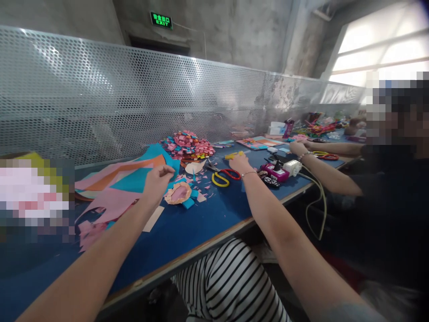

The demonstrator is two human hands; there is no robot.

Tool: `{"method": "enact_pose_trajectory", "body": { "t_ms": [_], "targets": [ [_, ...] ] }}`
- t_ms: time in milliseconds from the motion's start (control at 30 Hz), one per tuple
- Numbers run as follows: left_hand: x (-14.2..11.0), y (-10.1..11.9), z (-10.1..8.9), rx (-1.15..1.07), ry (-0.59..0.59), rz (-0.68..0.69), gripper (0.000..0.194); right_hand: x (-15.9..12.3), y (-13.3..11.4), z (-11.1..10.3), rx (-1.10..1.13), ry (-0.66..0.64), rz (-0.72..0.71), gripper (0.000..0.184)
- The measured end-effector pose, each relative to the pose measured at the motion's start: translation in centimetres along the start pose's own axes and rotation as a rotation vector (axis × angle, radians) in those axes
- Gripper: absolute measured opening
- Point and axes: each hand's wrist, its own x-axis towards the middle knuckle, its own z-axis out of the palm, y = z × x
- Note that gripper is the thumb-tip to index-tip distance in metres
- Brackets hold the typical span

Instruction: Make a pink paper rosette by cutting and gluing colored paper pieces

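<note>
My left hand [157, 181] hovers over the blue table [187, 232] with its fingers pinched together, just left of a round pink and tan paper piece [178, 193]. What the fingers pinch is too small to make out. My right hand [240, 163] reaches forward with curled fingers beside the red and yellow scissors [224, 176] and near a yellow object [233, 155]; whether it grips anything is hidden. Pink and teal paper sheets [125, 179] lie under and left of the left hand.
A heap of small pink and blue paper bits [188, 145] sits by the perforated metal screen [134, 98]. A pink and white device [279, 170] with a cable lies to the right. Another person's hands [298, 147] work at the right end. The table's front edge [201, 250] runs diagonally.
</note>
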Motion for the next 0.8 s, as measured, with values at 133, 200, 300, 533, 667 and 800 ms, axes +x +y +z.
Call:
{"method": "enact_pose_trajectory", "body": {
  "t_ms": [133,200,300,533,667,800],
  "targets": [
    [-0.3,0.2,0.1,0.03,-0.002,-0.013,0.012,-1.1,-2.4,-0.7,-0.189,-0.092,-0.203,0.014],
    [-0.4,0.3,0.2,0.019,-0.011,-0.031,0.013,-1.8,-4.2,-0.8,-0.05,-0.232,-0.42,0.015],
    [-0.7,0.6,0.4,-0.114,0.006,-0.139,0.019,-3.4,-6.8,-0.6,0.153,-0.376,-0.669,0.02],
    [-1.1,1.6,1.0,-0.426,0.017,-0.371,0.027,-6.1,-9.6,1.2,0.329,-0.232,-1.022,0.022],
    [-1.4,1.9,1.2,-0.527,-0.01,-0.413,0.024,-6.0,-9.8,2.1,0.432,-0.157,-1.032,0.013],
    [-1.7,2.2,1.5,-0.551,-0.029,-0.436,0.018,-6.0,-10.1,2.4,0.529,-0.142,-0.943,0.009]
  ]
}}
